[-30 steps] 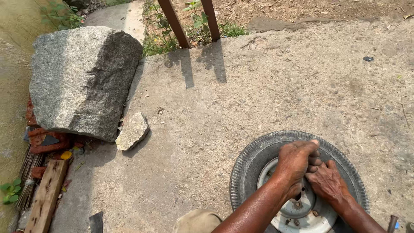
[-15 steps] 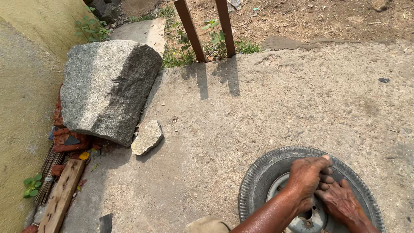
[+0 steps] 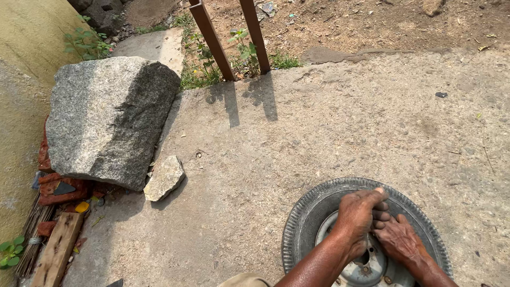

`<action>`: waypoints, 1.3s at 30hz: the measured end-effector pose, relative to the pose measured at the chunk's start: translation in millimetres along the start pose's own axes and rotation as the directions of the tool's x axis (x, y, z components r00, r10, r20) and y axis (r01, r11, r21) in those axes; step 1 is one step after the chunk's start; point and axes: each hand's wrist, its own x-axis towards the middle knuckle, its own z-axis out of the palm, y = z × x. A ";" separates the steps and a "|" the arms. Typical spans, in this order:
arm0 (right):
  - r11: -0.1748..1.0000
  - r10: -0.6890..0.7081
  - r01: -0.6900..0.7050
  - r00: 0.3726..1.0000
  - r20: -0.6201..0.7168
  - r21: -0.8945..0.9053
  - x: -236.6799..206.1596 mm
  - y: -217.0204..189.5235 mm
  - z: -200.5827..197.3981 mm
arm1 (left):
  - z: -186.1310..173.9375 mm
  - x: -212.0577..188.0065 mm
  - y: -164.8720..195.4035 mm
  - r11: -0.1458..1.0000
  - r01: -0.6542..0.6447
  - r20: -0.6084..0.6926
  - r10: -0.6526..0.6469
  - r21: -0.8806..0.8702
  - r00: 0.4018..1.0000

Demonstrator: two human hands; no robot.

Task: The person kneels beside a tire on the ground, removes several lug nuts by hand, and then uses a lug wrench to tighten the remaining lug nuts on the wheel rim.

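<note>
1. Two bare hands press together on a small tyre (image 3: pixel 303 223) that lies flat on the concrete ground (image 3: pixel 329 133) at the lower right of the head view.
2. Left hand (image 3: pixel 357 219) curls over the inner edge of the rubber, its fingers (image 3: pixel 378 196) bent and gripping the top of the tyre where it meets the metal rim (image 3: pixel 366 268).
3. Right hand (image 3: pixel 398 239) lies just beside it, touching it, palm down over the rim; its fingers are tucked under the left hand, so whether they grasp anything cannot be told.
4. Compared with a second ago, the hands sit in the same spot on the tyre, the left one still curled over the rubber. The view has swung left and tipped down: the large rock has slid rightward in the picture and the tyre now sits lower, partly cut off by the bottom edge.
5. Rough grey concrete, dusty and sunlit, covers most of the scene.
6. A large grey granite rock (image 3: pixel 106 122) stands at the left, with a small pale stone (image 3: pixel 164 178) touching its lower corner.
7. Broken red bricks (image 3: pixel 56 188) and a wooden plank (image 3: pixel 56 255) lie along a yellowish wall (image 3: pixel 21 69) at the far left.
8. Two rust-brown metal bars (image 3: pixel 212 40) rise at a slant from a patch of weeds (image 3: pixel 196 77) at the top, with bare dirt behind.
</note>
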 end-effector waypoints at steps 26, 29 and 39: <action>0.963 -0.077 0.129 0.973 -0.216 0.236 -16.8 -12.5 -37.5 | -3.8 -8.8 8.1 0.996 0.005 0.024 -0.003 -0.090 1.000; 0.990 -0.115 0.132 0.963 -0.242 0.053 -15.4 -14.0 -33.0 | -5.2 -12.6 9.4 0.998 0.004 0.005 -0.003 -0.063 1.000; 0.992 -0.113 0.122 0.961 -0.252 0.019 -18.4 -9.9 -29.2 | -3.8 -18.1 15.9 0.999 0.003 0.016 -0.002 -0.048 1.000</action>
